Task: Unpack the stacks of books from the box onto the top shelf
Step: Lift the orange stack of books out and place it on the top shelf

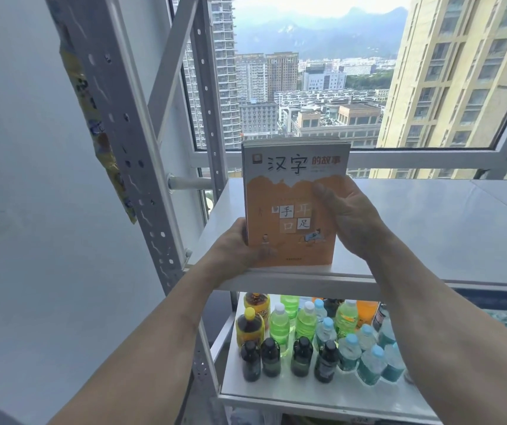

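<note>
Head view: left hand (240,250), right hand (350,216) grip book stack (292,207) on top shelf (430,228); fingers hidden behind.

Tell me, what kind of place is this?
Probably a high-rise flat's storage corner: a metal shelf rack by a big window over city towers, with drink bottles below and books in hand.

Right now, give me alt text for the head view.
Two hands hold a stack of books upright on the white top shelf, left hand at its lower corner, right hand on its side. Bottles fill the shelf below.
</note>
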